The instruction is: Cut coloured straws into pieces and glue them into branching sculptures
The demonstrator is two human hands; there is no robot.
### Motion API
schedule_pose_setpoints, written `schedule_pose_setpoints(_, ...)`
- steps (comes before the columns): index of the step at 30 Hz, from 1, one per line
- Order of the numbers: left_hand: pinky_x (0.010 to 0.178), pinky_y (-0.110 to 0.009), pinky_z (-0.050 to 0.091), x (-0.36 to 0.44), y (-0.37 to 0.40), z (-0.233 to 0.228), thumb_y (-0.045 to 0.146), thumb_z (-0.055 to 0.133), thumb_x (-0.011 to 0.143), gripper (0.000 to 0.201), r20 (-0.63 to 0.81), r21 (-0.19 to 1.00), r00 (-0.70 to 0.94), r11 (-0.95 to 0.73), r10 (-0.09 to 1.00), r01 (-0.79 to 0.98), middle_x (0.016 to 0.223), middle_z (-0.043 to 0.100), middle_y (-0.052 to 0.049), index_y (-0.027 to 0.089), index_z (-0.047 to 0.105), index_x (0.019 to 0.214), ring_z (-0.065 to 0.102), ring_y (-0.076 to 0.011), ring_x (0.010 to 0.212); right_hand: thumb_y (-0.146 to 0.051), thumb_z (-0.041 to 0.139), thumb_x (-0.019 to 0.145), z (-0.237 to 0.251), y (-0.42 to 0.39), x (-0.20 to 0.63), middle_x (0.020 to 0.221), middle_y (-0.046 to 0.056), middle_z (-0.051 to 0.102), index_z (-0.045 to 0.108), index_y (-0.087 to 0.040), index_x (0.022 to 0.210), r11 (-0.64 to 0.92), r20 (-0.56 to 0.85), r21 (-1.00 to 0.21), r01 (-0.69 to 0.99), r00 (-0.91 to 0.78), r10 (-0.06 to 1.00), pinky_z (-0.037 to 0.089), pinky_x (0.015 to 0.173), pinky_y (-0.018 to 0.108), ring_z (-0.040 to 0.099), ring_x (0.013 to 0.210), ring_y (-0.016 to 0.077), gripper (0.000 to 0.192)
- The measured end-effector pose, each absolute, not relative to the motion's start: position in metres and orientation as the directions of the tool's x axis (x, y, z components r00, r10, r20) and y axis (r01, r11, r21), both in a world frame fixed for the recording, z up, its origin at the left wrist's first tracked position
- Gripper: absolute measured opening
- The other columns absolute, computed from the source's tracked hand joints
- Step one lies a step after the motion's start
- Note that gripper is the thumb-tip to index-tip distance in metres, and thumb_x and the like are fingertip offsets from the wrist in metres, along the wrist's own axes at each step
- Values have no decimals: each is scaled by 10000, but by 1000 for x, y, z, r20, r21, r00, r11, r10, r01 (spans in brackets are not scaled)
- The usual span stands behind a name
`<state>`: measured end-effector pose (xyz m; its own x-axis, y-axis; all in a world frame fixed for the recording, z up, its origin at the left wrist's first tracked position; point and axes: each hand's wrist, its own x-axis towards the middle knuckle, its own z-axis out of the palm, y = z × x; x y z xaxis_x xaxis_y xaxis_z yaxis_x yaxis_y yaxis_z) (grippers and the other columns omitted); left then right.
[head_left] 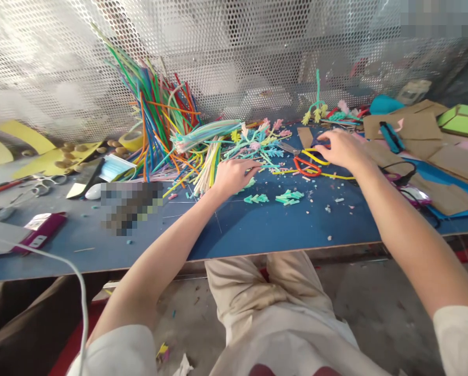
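Just under right hand [341, 148], scissors [305, 159], left hand [236, 175] apart

A pixelated grey-brown block [131, 205] blots out whatever lies on the blue tabletop [237, 230] left of centre, and another blurred patch [440, 15] masks the top right corner. The right hand [341, 149] covers the upper handles of the red-handled scissors [306, 164], so its grip cannot be told. The brown cardboard sheets [449, 177] and green box [463, 120] run off the right edge.

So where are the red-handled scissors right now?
The scissors lie on the blue table, right of centre, just below the right hand and right of the left hand.
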<state>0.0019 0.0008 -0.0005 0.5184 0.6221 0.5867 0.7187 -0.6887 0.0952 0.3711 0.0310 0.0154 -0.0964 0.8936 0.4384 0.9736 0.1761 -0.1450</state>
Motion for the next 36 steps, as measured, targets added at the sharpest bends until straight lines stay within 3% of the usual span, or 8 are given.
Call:
schedule_pose_setpoints(2,730,-304,552,3,0,0,429,607,1036,260,591,106,505,-681,629,724,1117,827,1,320,829,1116,788,-208,1008,-569,633,900,13,40,393,1227,169,763,748,-179,1242,131,236,-62,989,-113,965,522,913,429,694,1100,340,531)
schedule_pose_setpoints(5,721,-305,551,3,-1,1,423,609,1032,258,585,115,499,-675,639,729,1120,826,-5,318,828,1118,788,-208,995,-705,625,864,10,44,398,1170,165,781,717,-175,1277,105,-8,-54,993,-106,994,523,768,392,716,967,317,678)
schedule_pose_setpoints(9,715,-297,550,3,0,0,416,596,1038,266,580,110,497,-667,645,737,1113,827,-11,309,827,1115,787,-207,964,-675,649,830,8,37,370,1024,191,795,787,-166,1074,67,-80,28,997,-65,995,503,702,396,730,898,344,582)
schedule_pose_setpoints(17,722,-300,554,2,-1,3,418,611,1029,260,576,123,468,-637,670,761,1132,824,-5,301,829,1110,783,-216,951,-661,676,804,22,24,336,1028,286,763,781,-66,1077,23,150,42,999,-29,988,536,818,445,726,979,410,663)
schedule_pose_setpoints(25,685,-300,528,-7,8,0,401,599,1019,262,568,112,456,-614,685,782,986,833,-40,297,823,1105,753,-208,791,-648,697,833,39,20,373,1003,192,748,765,-148,1149,13,371,-28,1000,-2,929,533,941,518,679,1044,385,595)
schedule_pose_setpoints(31,725,-335,543,0,6,5,488,622,998,286,494,102,524,-645,694,758,976,829,-38,308,844,1017,751,-232,823,-636,628,902,49,60,333,1026,266,736,758,-23,1071,14,368,-118,993,30,929,505,957,490,674,1098,383,649)
schedule_pose_setpoints(33,797,-369,552,-7,0,25,528,622,989,335,547,56,490,-614,679,787,921,818,-53,280,845,968,743,-242,836,-674,644,867,45,72,313,1088,286,728,741,-25,1136,-16,397,-88,996,50,916,510,916,534,685,1089,431,709)
schedule_pose_setpoints(36,812,-345,542,-45,-7,67,515,523,1035,418,673,137,254,-455,695,880,862,789,-54,235,826,970,705,-200,790,-674,669,854,32,81,293,1123,297,719,709,-20,1206,13,368,-4,1000,-11,930,469,940,559,677,1132,468,744)
